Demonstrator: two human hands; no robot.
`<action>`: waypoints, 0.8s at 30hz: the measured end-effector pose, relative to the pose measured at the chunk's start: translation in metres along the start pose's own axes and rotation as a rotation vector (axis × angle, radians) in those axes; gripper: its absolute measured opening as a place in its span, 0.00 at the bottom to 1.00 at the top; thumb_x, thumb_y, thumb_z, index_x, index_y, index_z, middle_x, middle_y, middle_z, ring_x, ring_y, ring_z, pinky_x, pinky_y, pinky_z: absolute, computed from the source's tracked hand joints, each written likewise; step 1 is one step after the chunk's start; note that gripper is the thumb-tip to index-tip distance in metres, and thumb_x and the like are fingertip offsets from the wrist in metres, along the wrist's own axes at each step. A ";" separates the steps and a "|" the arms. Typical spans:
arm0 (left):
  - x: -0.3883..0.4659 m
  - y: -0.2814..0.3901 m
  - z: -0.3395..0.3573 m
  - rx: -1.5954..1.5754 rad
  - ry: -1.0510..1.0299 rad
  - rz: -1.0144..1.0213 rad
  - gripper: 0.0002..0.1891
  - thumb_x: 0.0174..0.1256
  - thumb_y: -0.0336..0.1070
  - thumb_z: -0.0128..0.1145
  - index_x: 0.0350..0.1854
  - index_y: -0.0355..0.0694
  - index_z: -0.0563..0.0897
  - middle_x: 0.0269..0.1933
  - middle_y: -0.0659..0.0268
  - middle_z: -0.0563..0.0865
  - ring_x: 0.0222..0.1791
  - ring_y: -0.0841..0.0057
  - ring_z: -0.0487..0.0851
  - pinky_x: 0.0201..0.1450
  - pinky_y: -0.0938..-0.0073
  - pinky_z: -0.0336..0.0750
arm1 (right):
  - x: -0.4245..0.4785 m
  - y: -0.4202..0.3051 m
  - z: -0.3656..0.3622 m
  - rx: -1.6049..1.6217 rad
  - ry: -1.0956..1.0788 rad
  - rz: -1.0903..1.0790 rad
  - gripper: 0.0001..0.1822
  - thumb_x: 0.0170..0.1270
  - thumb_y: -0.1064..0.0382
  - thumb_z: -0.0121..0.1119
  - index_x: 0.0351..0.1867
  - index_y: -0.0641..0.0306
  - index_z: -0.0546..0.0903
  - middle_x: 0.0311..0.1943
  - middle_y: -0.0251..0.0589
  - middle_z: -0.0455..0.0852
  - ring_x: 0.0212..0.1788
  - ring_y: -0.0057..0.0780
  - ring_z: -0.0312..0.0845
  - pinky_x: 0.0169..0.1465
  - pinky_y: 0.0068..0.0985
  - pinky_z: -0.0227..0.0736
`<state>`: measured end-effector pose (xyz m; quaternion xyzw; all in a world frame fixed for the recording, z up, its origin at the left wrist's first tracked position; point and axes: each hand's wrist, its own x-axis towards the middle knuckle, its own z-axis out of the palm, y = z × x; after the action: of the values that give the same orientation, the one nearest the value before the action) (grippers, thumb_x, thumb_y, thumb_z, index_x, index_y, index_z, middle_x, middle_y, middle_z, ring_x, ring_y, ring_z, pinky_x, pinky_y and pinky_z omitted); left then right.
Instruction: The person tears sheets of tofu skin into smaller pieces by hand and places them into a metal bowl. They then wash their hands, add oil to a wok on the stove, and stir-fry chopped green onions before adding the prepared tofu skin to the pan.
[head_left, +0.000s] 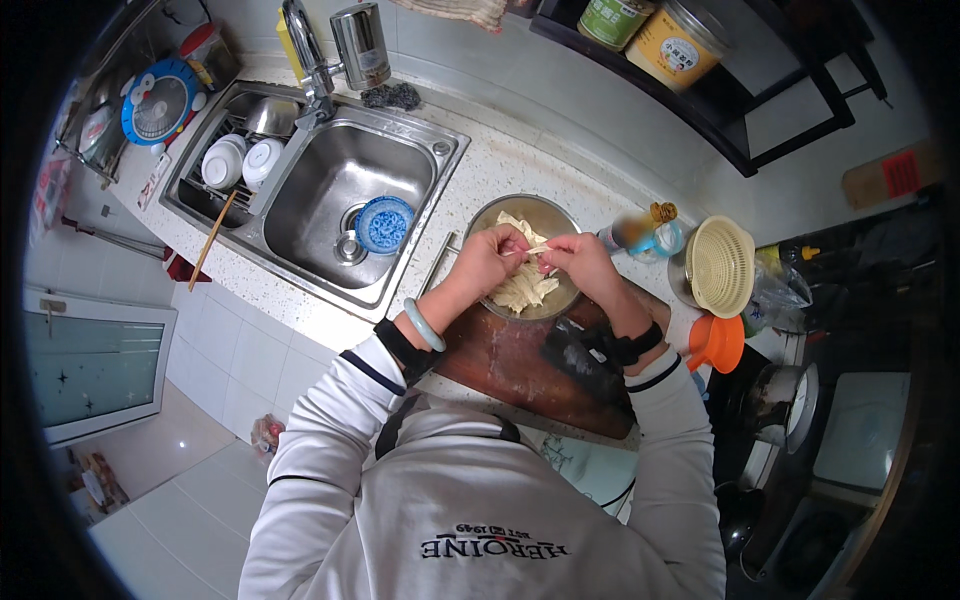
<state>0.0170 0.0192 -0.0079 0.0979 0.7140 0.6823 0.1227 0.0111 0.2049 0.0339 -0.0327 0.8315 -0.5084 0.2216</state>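
Both my hands are raised over a round metal bowl (567, 294). My left hand (489, 255) and my right hand (583, 259) pinch a thin pale strip of food (537, 250) between their fingertips. Beneath them in the bowl lies a loose pile of cream-coloured torn pieces (525, 289), which look like tofu skin. The bowl's near side stands by a reddish-brown wooden cutting board (484, 349). On the board's right part, below my right wrist, rests a dark flat object (581, 356) that I cannot identify. My hands hide part of the bowl's contents.
To the left is a steel sink (315, 187) holding a blue patterned bowl (384, 225); white bowls (223, 163) sit in its rack. Rightward stand a cream colander (721, 262), an orange plastic container (718, 343) and a pot (776, 409). A dark shelf (720, 112) overhangs the counter.
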 end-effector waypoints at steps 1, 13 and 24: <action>0.001 0.000 -0.001 0.025 0.010 -0.010 0.01 0.57 0.25 0.58 0.31 0.35 0.79 0.28 0.72 0.81 0.29 0.87 0.75 0.33 0.83 0.72 | 0.000 0.001 0.000 -0.013 0.005 -0.007 0.10 0.56 0.69 0.58 0.36 0.75 0.81 0.26 0.37 0.84 0.31 0.20 0.78 0.40 0.18 0.72; 0.005 0.019 0.009 0.315 0.167 0.146 0.02 0.53 0.25 0.57 0.27 0.34 0.78 0.24 0.61 0.81 0.25 0.80 0.78 0.30 0.78 0.72 | 0.000 -0.009 0.014 -0.196 0.125 -0.201 0.08 0.55 0.65 0.58 0.32 0.70 0.81 0.19 0.46 0.79 0.23 0.26 0.76 0.30 0.24 0.70; -0.002 0.003 -0.009 0.641 0.189 0.393 0.07 0.49 0.29 0.62 0.31 0.36 0.82 0.39 0.56 0.82 0.41 0.57 0.78 0.43 0.66 0.74 | 0.012 0.020 0.012 -1.039 0.094 -0.233 0.06 0.53 0.66 0.55 0.25 0.63 0.82 0.31 0.44 0.82 0.37 0.39 0.80 0.37 0.33 0.73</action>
<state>0.0160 0.0102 -0.0049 0.2029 0.8669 0.4410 -0.1133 0.0086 0.2017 0.0078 -0.2076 0.9735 -0.0521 0.0809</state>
